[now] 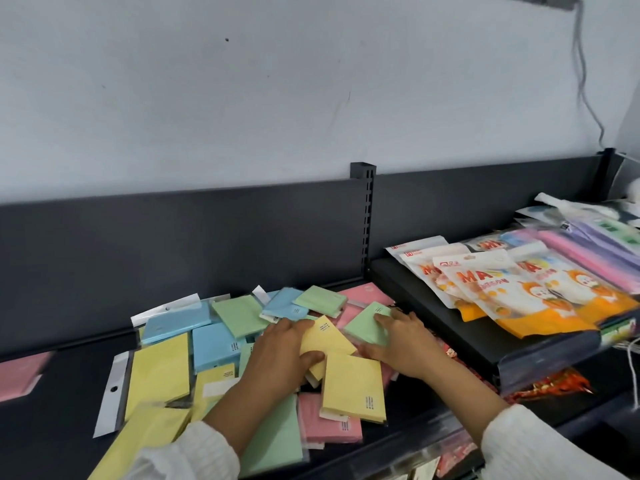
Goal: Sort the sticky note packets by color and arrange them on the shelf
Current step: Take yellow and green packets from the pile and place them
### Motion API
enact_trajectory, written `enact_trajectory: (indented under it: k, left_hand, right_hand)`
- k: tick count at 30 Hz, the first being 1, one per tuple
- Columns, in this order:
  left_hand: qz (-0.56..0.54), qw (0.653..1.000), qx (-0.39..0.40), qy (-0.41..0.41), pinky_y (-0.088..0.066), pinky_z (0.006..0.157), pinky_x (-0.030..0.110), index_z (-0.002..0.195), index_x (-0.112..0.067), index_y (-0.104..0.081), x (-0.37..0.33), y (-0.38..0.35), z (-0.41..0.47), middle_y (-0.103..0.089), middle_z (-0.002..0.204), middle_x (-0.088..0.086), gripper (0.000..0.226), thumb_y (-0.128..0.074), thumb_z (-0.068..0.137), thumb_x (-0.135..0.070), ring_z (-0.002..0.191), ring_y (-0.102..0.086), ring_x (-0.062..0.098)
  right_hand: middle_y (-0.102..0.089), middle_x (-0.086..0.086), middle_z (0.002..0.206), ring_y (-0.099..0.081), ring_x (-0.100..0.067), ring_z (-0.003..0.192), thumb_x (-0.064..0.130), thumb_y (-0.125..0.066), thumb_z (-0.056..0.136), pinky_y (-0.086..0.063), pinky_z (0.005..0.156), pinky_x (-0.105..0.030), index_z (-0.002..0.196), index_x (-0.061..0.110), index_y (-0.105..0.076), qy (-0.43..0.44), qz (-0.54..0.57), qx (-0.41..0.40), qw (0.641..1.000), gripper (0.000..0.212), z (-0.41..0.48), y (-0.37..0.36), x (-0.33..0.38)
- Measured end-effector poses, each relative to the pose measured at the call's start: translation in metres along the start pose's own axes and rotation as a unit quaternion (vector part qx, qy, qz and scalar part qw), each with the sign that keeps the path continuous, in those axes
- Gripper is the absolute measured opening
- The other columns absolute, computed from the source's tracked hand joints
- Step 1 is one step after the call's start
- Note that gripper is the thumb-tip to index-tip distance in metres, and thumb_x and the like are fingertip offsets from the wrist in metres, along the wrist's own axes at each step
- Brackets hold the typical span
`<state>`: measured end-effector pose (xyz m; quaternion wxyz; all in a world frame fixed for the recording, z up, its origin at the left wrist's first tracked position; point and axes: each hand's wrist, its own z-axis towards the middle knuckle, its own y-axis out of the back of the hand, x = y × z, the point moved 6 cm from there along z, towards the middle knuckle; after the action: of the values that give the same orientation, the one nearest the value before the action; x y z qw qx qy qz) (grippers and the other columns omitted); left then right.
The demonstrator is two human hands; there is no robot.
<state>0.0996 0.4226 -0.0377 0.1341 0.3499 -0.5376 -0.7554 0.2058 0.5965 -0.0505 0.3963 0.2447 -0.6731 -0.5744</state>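
Sticky note packets (214, 344) lie unsorted in a heap on the shelf (69, 427), below the slotted post (362, 216). Your left hand (277, 344) pinches a yellow packet (327, 336) between thumb and fingers. Your right hand (398, 337) lays straight fingers flat on a green packet (363, 327), also below the post. The packets look light, thin and slippery in film. Grip each one by an edge.
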Motion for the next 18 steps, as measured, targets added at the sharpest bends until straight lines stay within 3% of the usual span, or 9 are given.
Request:
enact_trajectory:
  k: [2,4,8,13,15,18]
  left_hand:
    - [-0.034,0.999,-0.015,0.005,-0.034,0.099,0.031,0.14,-0.034,-0.031,0.0,0.002,0.001,-0.043,0.134,-0.003,0.064,-0.061,0.083,-0.043,0.124,-0.039,0.019]
    - [-0.06,0.997,-0.057,0.004,-0.038,0.093,0.027,0.141,-0.032,-0.03,-0.001,0.01,-0.001,-0.042,0.134,-0.003,0.066,-0.063,0.083,-0.038,0.119,-0.045,0.018]
    - [-0.075,0.984,-0.162,-0.02,-0.04,0.078,0.027,0.129,-0.021,-0.047,-0.006,0.037,-0.007,-0.042,0.109,-0.007,0.043,-0.055,0.09,-0.036,0.094,-0.053,0.017]
    - [-0.169,0.955,-0.244,0.008,-0.042,0.067,0.031,0.101,-0.017,-0.054,0.014,0.076,-0.022,-0.05,0.092,-0.004,0.017,-0.056,0.09,-0.031,0.082,-0.053,0.016]
    - [-0.199,0.941,-0.272,0.021,-0.047,0.062,0.034,0.088,-0.022,-0.056,0.023,0.09,-0.036,-0.057,0.082,-0.006,0.009,-0.061,0.086,-0.029,0.074,-0.057,0.016]
    - [-0.216,0.927,-0.302,0.061,-0.042,0.051,0.018,0.072,-0.028,-0.055,0.04,0.104,-0.058,-0.061,0.067,-0.011,0.014,-0.067,0.078,-0.024,0.063,-0.057,0.007]
  right_hand:
    - [-0.029,-0.007,0.15,-0.016,-0.041,0.139,0.065,-0.048,0.081,-0.028,0.109,-0.048,0.141,0.02,-0.034,0.001,-0.011,-0.006,1.0,0.076,-0.002,0.001,0.002]
    - [-0.036,-0.01,0.145,-0.028,-0.038,0.135,0.057,-0.045,0.086,-0.033,0.105,-0.043,0.137,0.016,-0.038,0.016,-0.032,-0.034,0.999,0.066,-0.006,0.004,0.007]
    - [-0.062,-0.007,0.112,-0.06,-0.027,0.098,0.035,-0.044,0.09,-0.044,0.074,-0.032,0.119,0.014,-0.054,0.078,0.011,-0.134,0.988,0.037,-0.018,0.024,0.018]
    - [-0.064,-0.005,0.081,-0.06,-0.024,0.069,0.015,-0.044,0.091,-0.044,0.06,-0.032,0.104,0.015,-0.061,0.116,0.116,-0.235,0.958,0.022,-0.037,0.053,0.034]
    - [-0.064,0.002,0.082,-0.058,-0.01,0.067,0.014,-0.047,0.092,-0.046,0.057,-0.021,0.109,0.016,-0.062,0.144,0.176,-0.261,0.938,0.023,-0.045,0.064,0.048]
    - [-0.063,0.009,0.093,-0.056,-0.001,0.076,0.016,-0.049,0.091,-0.038,0.064,-0.004,0.119,0.019,-0.061,0.202,0.237,-0.263,0.913,0.03,-0.054,0.072,0.076]
